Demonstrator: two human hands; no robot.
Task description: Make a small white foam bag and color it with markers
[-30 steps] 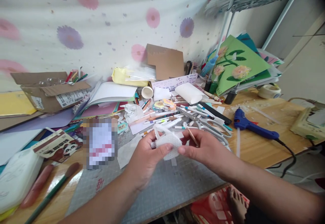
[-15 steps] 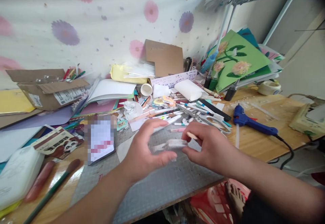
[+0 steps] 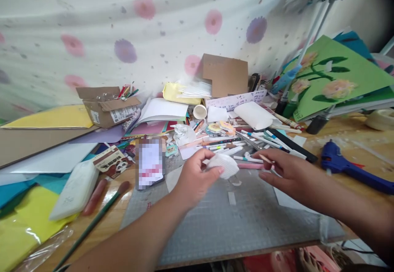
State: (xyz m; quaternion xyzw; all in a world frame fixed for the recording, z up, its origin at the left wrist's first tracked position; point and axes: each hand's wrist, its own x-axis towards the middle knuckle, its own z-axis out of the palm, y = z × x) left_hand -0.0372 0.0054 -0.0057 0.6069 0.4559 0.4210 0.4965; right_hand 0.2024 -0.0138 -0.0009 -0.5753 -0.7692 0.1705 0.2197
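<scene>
My left hand (image 3: pixel 193 178) pinches a small white pad with a quilted texture (image 3: pixel 227 167) between thumb and fingers, above the grey cutting mat (image 3: pixel 215 227). To its right, apart from the pad, my right hand (image 3: pixel 285 170) is partly closed, with a thin pale wooden stick (image 3: pixel 266 158) held among its fingers. Only one end of the stick shows. Beneath the hands, a small white strip (image 3: pixel 232 198) lies on the mat. A pink pen-like stick (image 3: pixel 250 166) lies between the two hands, just behind them.
Behind the hands spreads a heap of pens, paper scraps and scissors (image 3: pixel 248 141). A phone (image 3: pixel 150 161) stands left of the mat, near a brush (image 3: pixel 92 224). At the right lies a blue glue gun (image 3: pixel 347 166). A cardboard box (image 3: pixel 106 107) sits at the back left.
The white pad, earlier between both hands with my right fingers on it, is now in my left hand alone. My right hand has moved away to the right. The view has swung left.
</scene>
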